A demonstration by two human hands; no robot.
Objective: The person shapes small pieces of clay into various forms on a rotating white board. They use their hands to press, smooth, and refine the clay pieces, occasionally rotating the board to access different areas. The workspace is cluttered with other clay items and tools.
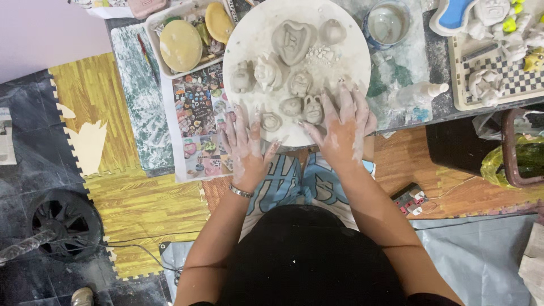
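The floor is covered with interlocking foam mats, yellow wood-grain ones (141, 209) beside dark grey ones (28, 164), with orange-brown wood-pattern mats (453, 192) to the right. A grey plastic sheet (481, 255) lies over the lower right corner. A black round fan (65, 224) sits on the dark mats. A pale lilac wall (45, 28) fills the upper left.

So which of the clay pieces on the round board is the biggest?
The heart-shaped piece at the far side of the round board. It is flat and much wider than the small figures clustered nearer the hands.
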